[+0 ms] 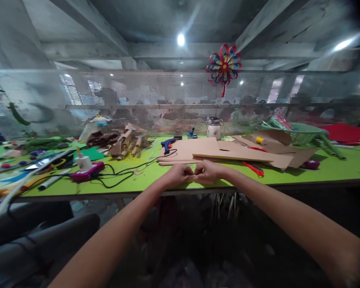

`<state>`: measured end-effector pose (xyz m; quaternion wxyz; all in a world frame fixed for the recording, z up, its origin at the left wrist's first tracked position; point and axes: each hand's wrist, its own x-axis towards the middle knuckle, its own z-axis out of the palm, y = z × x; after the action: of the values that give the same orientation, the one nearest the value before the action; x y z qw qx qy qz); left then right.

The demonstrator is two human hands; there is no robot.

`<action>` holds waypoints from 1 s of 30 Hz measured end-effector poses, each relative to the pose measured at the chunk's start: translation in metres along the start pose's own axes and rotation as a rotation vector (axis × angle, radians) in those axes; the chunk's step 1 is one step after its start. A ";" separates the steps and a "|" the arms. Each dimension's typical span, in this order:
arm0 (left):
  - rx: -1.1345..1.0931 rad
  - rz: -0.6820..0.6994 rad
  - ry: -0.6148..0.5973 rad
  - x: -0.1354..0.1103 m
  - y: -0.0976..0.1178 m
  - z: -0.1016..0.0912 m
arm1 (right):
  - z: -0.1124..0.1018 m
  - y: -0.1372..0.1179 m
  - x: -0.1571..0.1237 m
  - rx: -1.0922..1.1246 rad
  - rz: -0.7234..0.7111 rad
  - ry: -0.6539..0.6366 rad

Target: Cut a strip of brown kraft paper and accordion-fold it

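Note:
My left hand (177,175) and my right hand (209,171) meet at the front edge of the green table (150,182). The fingers of both are closed in a pinch, tips nearly touching. Between and below them shows a small piece of brown paper (204,181), mostly hidden by the hands. Just behind lie large sheets of brown paper (195,146), partly stacked. A blue glue gun (167,145) rests on their left side. Right of my right hand is a red-orange utility knife (253,169).
A purple power strip (87,172) with black cables lies left. Behind it are brown paper rolls (130,144). A white jar (214,130) stands at the back. A green basket (306,132) is at right. A perforated screen (168,90) with a paper flower (224,67) borders the table's far side.

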<state>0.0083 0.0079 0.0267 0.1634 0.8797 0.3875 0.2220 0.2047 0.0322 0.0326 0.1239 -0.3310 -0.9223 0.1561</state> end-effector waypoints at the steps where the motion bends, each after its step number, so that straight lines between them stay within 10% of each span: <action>1: -0.031 -0.016 0.014 0.000 -0.001 0.001 | 0.000 0.002 -0.001 0.015 -0.005 0.002; 17: 0.055 -0.245 -0.240 0.026 0.012 -0.008 | 0.002 0.007 -0.004 0.047 0.007 0.010; 30: 0.264 0.000 -0.046 0.010 0.010 0.011 | -0.005 -0.008 -0.008 -0.284 -0.031 -0.070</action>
<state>0.0258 0.0083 0.0249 0.0551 0.8983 0.4097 0.1489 0.2076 0.0226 0.0396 0.0457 -0.3255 -0.9438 0.0335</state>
